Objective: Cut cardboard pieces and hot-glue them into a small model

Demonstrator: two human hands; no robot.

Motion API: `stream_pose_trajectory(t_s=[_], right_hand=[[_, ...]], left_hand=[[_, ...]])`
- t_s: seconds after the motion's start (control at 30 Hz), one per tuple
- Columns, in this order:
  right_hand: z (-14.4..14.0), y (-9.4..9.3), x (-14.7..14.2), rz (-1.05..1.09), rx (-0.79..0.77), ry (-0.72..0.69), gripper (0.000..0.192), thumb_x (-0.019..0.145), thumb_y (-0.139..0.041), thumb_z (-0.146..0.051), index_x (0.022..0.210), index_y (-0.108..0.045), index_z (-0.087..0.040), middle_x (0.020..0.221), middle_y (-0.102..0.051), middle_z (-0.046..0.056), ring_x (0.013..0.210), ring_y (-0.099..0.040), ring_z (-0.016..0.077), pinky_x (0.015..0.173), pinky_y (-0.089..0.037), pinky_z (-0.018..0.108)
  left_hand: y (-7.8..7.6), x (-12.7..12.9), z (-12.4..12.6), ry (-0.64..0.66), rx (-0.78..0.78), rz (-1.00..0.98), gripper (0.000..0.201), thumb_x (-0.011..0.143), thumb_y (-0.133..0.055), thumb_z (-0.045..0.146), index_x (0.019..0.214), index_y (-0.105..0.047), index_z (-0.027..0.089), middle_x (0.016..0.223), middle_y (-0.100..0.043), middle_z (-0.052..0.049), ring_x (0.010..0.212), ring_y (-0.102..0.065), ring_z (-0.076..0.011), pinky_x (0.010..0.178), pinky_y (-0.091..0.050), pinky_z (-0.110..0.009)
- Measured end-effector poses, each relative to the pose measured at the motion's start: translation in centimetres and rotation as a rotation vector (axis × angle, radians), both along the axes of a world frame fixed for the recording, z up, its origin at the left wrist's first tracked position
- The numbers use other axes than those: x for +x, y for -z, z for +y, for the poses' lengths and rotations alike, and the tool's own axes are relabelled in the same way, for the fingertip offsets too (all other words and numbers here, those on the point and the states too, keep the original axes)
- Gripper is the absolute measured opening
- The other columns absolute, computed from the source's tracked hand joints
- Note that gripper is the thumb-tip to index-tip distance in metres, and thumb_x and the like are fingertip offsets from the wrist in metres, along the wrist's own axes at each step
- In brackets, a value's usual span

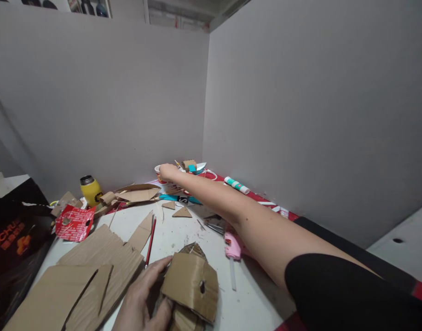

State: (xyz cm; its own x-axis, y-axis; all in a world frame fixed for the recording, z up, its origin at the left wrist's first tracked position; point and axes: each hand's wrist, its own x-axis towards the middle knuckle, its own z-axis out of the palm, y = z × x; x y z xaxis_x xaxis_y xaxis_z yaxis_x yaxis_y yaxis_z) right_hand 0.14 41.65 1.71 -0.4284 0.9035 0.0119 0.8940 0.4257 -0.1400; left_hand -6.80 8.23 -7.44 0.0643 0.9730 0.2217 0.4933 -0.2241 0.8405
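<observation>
Head view: the left hand (141, 299), bottom centre of the frame, grips a folded cardboard piece (192, 285) with a round hole, thumb along its edge. The right hand (168, 172) reaches far to the centre, resting at a paper cup (159, 174); its grasp cannot be told. A pink glue gun (232, 246) lies under the forearm, a red pencil (150, 241) beside flat cardboard sheets (93, 271)

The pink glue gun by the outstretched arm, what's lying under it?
The pink glue gun rests on the white table, its clear glue stick pointing toward the viewer. The right forearm covers its right side, hiding whatever is there.
</observation>
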Motion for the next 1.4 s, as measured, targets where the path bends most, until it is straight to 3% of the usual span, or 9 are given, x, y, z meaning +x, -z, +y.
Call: stream_pose_trajectory(t_s=[0.07, 0.23, 0.67, 1.03, 1.27, 1.4], right_hand=[[-0.2, 0.0, -0.1, 0.008, -0.017, 0.007, 0.034, 0.091, -0.058, -0.032, 0.119, -0.055, -0.013, 0.119, -0.057, 0.011, 0.101, -0.06, 0.0219, 0.084, -0.052, 0.04], [0.0, 0.4, -0.4, 0.039, -0.048, 0.025, 0.035, 0.09, -0.059, -0.032, 0.118, -0.056, -0.012, 0.118, -0.057, 0.012, 0.101, -0.059, 0.0224, 0.084, -0.051, 0.039], [1.5, -1.2, 0.4, 0.281, -0.087, 0.129, 0.034, 0.091, -0.057, -0.032, 0.118, -0.055, -0.012, 0.118, -0.058, 0.011, 0.099, -0.06, 0.0216, 0.083, -0.052, 0.04], [3.3, -0.1, 0.6, 0.49, -0.01, 0.154, 0.032, 0.092, -0.056, -0.032, 0.119, -0.055, -0.016, 0.119, -0.057, 0.01, 0.1, -0.059, 0.0212, 0.084, -0.052, 0.041], [2.2, -0.7, 1.1, 0.685, -0.035, 0.132, 0.032, 0.092, -0.055, -0.032, 0.12, -0.055, -0.016, 0.119, -0.057, 0.009, 0.1, -0.06, 0.0211, 0.084, -0.052, 0.042], [0.1, -2.3, 1.9, 0.83, -0.07, 0.084, 0.033, 0.092, -0.055, -0.032, 0.12, -0.054, -0.015, 0.119, -0.057, 0.009, 0.1, -0.06, 0.0214, 0.083, -0.052, 0.042]], left_hand=[[-0.5, 0.4, -0.2, -0.043, 0.026, -0.025, 0.051, 0.074, -0.06, 0.013, 0.124, -0.059, 0.024, 0.124, -0.065, -0.009, 0.114, -0.06, -0.026, 0.101, -0.045, -0.041], [-1.4, 0.9, -0.7, 0.003, -0.026, -0.02, 0.056, 0.072, -0.055, 0.005, 0.125, -0.058, 0.023, 0.126, -0.063, -0.008, 0.114, -0.059, -0.0239, 0.099, -0.045, -0.037], [-0.6, 0.3, -0.2, 0.045, -0.036, 0.054, 0.058, 0.073, -0.054, 0.003, 0.128, -0.054, 0.024, 0.128, -0.061, -0.006, 0.117, -0.056, -0.0205, 0.102, -0.042, -0.034], [-0.2, 0.2, 0.0, 0.034, -0.033, 0.107, 0.057, 0.073, -0.055, 0.007, 0.128, -0.055, 0.022, 0.13, -0.061, -0.01, 0.118, -0.057, -0.0242, 0.101, -0.044, -0.039], [-0.4, 0.3, 0.0, 0.036, -0.045, 0.018, 0.059, 0.07, -0.056, 0.006, 0.126, -0.057, 0.022, 0.127, -0.062, -0.009, 0.117, -0.057, -0.0252, 0.102, -0.041, -0.04], [-1.1, 0.5, -0.2, 0.058, -0.186, -0.294, 0.054, 0.071, -0.061, 0.012, 0.125, -0.059, 0.018, 0.127, -0.062, -0.014, 0.117, -0.057, -0.0272, 0.101, -0.042, -0.041]])
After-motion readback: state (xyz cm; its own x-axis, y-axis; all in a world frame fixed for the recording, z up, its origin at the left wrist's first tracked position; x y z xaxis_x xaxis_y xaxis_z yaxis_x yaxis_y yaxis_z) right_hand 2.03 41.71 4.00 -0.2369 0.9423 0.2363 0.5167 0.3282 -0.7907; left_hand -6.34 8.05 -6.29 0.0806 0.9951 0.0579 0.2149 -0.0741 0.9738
